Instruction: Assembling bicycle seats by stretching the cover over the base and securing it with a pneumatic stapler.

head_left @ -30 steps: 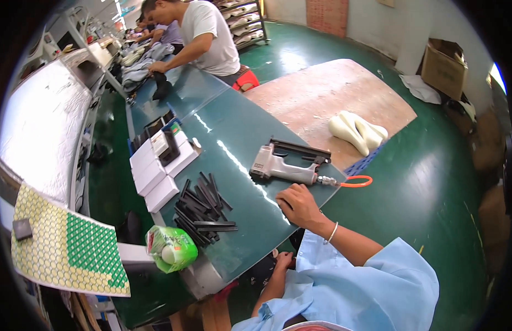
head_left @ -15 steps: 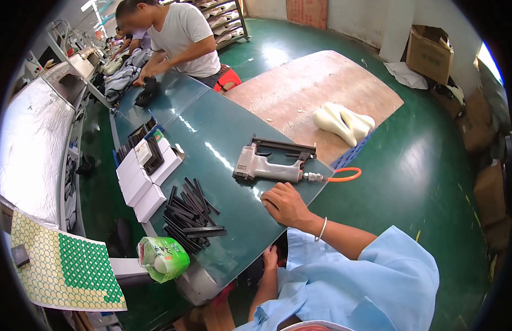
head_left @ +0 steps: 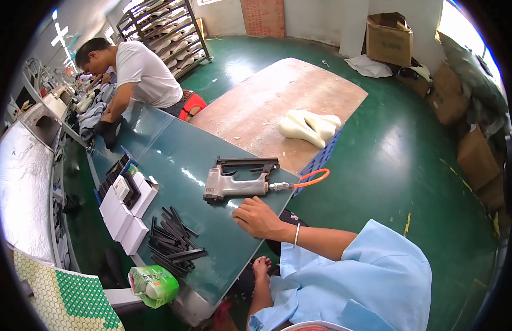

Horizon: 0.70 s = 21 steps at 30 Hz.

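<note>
My right hand [head_left: 260, 218] rests on the near edge of the green table [head_left: 228, 243], its fingers curled in with nothing seen in them. Just beyond it lies a grey and black pneumatic staple gun [head_left: 234, 185] on its side, joined to an orange air hose [head_left: 316, 177]; my hand is apart from it. Lower down, below the table edge and near my lap, my left hand [head_left: 261, 267] is loosely closed, holding nothing visible. Left of my hands, black staple strips [head_left: 176, 240] lie in a loose pile, with small white boxes [head_left: 117, 215] behind them.
A green plastic packet [head_left: 154, 284] sits at the table's left corner. White shoe lasts [head_left: 308, 127] lie on a wooden board [head_left: 250, 118] over a blue crate [head_left: 316, 157]. A co-worker [head_left: 140, 74] handles a dark item [head_left: 108, 132] at the far end. Cardboard boxes [head_left: 388, 41] stand right.
The view has swung right, so the table and its things sit farther left in the picture. Both my hands keep nearly the same places by the table; the staple gun stays lying there.
</note>
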Each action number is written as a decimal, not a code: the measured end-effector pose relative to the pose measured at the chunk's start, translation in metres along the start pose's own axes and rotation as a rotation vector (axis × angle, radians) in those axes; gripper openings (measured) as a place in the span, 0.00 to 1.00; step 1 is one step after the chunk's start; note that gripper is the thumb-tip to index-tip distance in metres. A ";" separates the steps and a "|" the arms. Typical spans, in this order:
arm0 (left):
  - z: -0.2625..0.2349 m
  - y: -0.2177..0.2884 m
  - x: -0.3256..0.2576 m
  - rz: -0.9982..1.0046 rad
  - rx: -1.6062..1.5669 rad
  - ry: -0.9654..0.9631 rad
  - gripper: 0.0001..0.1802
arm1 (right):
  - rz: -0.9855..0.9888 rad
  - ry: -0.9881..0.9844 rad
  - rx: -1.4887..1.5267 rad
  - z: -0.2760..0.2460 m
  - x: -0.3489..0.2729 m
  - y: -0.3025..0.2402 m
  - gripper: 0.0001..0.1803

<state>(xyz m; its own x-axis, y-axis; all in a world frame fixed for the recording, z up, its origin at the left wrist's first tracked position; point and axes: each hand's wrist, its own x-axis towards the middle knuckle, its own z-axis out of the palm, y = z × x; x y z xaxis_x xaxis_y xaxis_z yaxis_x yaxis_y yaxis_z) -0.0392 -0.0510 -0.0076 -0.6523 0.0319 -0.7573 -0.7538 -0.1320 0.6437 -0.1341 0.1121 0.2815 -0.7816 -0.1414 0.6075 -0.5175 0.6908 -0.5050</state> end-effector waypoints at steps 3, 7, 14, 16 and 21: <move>0.002 0.003 0.001 0.064 0.170 0.041 0.13 | 0.001 -0.012 -0.022 -0.001 0.001 -0.001 0.04; -0.008 0.001 0.001 0.137 0.205 0.119 0.18 | -0.027 -0.025 0.008 0.003 0.003 -0.006 0.04; -0.013 -0.008 0.000 0.147 0.166 0.139 0.16 | -0.064 -0.090 -0.038 0.001 0.004 -0.009 0.04; -0.012 -0.011 0.003 0.178 0.011 0.103 0.13 | -0.066 -0.087 -0.045 0.002 0.003 -0.008 0.04; -0.002 0.002 -0.003 0.027 -0.065 0.007 0.11 | -0.059 -0.041 -0.063 0.003 -0.001 -0.002 0.04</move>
<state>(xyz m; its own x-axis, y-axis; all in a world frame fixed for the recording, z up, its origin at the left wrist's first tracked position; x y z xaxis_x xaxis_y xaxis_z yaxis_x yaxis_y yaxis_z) -0.0386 -0.0539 -0.0040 -0.6718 0.0201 -0.7404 -0.7288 -0.1966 0.6559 -0.1328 0.1088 0.2803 -0.7646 -0.2114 0.6089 -0.5412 0.7236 -0.4283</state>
